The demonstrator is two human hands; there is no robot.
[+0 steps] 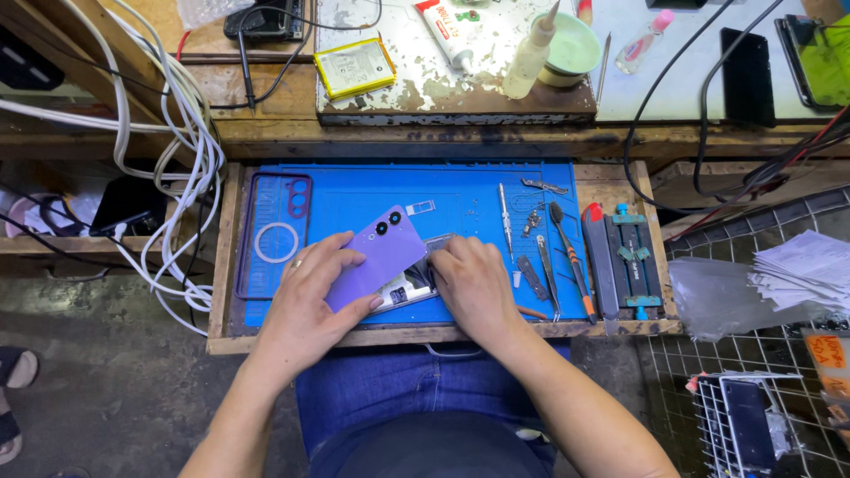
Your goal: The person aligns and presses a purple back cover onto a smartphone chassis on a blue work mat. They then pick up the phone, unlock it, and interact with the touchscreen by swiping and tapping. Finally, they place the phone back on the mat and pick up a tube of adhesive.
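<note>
The left hand (305, 296) is gripping a purple back cover (379, 255), fingers curled over its left edge and thumb pressing near its lower corner — the cover is tilting up off the phone (409, 285) beneath it. The right hand (474, 283) is lying on the phone's right side, fingers bent down onto it; whether its grip is pinching anything cannot be told. Both are working over a blue mat (460, 190) on the tabletop. A clear case (273, 232) is lying just left of the hands. Tweezers (547, 270), a screwdriver (506, 221) and a brush (571, 261) are lying to the right — near, not touching.
</note>
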